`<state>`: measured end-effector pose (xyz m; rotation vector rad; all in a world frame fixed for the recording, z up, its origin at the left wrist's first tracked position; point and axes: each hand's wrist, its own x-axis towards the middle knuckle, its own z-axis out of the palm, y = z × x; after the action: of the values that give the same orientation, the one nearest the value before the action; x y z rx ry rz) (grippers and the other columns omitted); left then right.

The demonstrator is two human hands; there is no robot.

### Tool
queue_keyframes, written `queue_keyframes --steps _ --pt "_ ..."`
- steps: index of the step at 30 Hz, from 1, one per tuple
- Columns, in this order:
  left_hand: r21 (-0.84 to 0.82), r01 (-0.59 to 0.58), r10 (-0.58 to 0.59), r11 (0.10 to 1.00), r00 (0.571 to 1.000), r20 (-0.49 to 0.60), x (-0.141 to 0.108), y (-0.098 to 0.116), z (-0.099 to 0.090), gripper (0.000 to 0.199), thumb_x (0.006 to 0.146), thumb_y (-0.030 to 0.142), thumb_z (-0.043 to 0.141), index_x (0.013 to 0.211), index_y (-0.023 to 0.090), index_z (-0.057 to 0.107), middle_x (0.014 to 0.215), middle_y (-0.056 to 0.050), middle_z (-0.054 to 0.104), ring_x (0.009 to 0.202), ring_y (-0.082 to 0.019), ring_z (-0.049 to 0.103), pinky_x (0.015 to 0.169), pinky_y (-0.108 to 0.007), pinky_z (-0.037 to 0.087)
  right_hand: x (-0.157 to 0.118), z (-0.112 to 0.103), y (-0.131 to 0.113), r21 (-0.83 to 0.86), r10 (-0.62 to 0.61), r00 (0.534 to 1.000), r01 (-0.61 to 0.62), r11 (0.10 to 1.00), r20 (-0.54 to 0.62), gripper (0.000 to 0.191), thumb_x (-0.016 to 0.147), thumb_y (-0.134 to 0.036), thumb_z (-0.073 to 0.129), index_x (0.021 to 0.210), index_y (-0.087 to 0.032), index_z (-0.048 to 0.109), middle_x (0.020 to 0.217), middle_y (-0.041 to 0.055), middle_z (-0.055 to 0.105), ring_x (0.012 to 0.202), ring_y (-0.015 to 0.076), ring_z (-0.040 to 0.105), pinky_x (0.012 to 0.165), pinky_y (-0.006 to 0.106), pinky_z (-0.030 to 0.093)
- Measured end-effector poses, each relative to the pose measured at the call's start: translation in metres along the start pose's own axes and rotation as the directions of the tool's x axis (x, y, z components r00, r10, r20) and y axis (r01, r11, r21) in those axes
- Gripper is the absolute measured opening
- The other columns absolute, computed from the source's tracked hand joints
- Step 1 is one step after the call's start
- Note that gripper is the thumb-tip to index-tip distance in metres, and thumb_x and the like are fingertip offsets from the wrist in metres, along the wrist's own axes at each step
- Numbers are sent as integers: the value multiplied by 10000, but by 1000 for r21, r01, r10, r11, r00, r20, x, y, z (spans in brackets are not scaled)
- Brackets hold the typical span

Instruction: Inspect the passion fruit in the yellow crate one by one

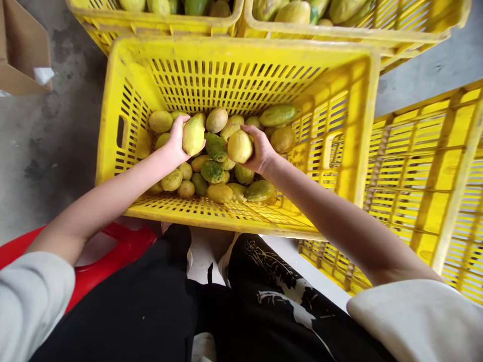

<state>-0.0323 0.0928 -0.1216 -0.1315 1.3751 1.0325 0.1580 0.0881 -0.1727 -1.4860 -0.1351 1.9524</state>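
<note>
fingers (pixel 183 119) of the left hand (pixel 176 142) wrap around a smooth, oval yellow fruit (pixel 192 137), which sits just right of the palm, a fingertip showing past its far side. the right hand (pixel 261 151) likewise grasps a rounder, pale-yellow fruit (pixel 240 147), lying just left of its palm. both are apart, above a pile of oval yellow and green fruits (pixel 212 172) inside a slatted yellow plastic crate (pixel 241 50); two similar fruit-holding crates (pixel 339 31) stand beyond.
</note>
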Motion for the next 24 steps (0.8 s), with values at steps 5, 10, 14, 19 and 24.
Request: queue_keyframes --steps 5,10,14,19,24 --pt "-42 91 -89 995 995 42 10 -4 -4 365 1254 340 608 1526 243 832 909 -61 782 626 -220 690 512 -273 619 -1 1 -1 38 20 998 -18 999 -61 436 1073 -697 875 1207 -317 710 891 26 730 1012 340 837 817 480 804" --pt "-12 184 -183 983 983 18 15 -5 -7 375 1241 367 640 1541 248 829 868 -47 748 632 -228 740 553 -280 646 2 0 -2 58 -3 998 6 998 -59 463 1091 -714 867 1218 -312 676 908 13 730 959 293 809 797 429 807" --pt "53 127 -128 990 992 0 16 -6 -7 348 1249 509 756 1445 237 847 875 -46 773 654 -223 755 620 -296 684 6 -1 1 75 10 1000 -10 997 -2 500 1052 -697 938 1226 -317 663 925 7 732 920 272 819 706 361 778" --pt "241 65 -67 968 998 0 12 -11 -8 250 1181 452 926 1260 228 850 890 -38 804 697 -177 768 820 -277 725 8 -1 4 52 -19 999 17 998 43 538 987 -671 990 1261 -333 672 958 15 745 948 309 847 733 423 804" --pt "283 10 -30 959 997 65 13 -13 -15 385 1010 486 1017 1300 299 847 962 -36 831 959 -288 890 1014 -437 786 7 -2 2 69 -2 999 -1 998 46 495 997 -614 933 1286 -318 660 990 31 764 997 332 840 787 474 828"
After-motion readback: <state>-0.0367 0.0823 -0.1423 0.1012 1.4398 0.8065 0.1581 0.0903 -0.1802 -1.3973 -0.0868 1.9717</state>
